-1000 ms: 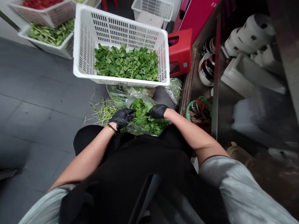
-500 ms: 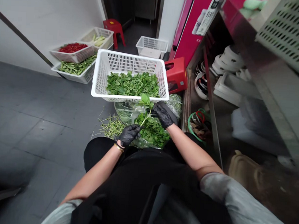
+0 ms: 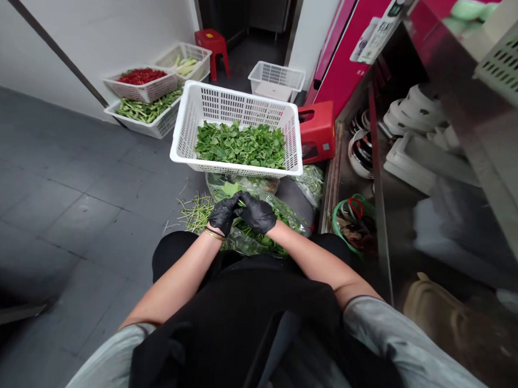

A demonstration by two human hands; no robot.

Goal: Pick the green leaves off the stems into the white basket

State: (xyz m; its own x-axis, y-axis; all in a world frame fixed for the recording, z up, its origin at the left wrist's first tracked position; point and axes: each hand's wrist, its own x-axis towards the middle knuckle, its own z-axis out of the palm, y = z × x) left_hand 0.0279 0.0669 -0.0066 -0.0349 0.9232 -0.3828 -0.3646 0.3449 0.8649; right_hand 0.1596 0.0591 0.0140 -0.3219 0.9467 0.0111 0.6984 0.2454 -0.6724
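Note:
My left hand [image 3: 224, 213] and my right hand [image 3: 258, 213], both in black gloves, meet in front of the basket. Pale green leaves of a leafy green sprig [image 3: 231, 188] stick up from between their closed fingers; its stem is mostly hidden. Under the hands, more leafy greens [image 3: 277, 248] lie in a clear plastic bag [image 3: 245, 243]. Just beyond is a white slotted basket [image 3: 238, 169] with picked leaves [image 3: 242, 145] in it. Left of my left hand, cut stems [image 3: 196, 213] are heaped on the floor.
A red stool [image 3: 318, 133] lies on its side at the basket's right. Baskets of red chillies [image 3: 141, 76] and green pods [image 3: 146, 110] stand by the wall. A metal shelf [image 3: 381, 223] with bowls [image 3: 413, 109] runs along the right, near a green-rimmed bin [image 3: 353, 222].
My right hand has come down and left to meet my left hand. The sprig, earlier stretched between them, is now mostly covered by the fingers. The view has shifted slightly left.

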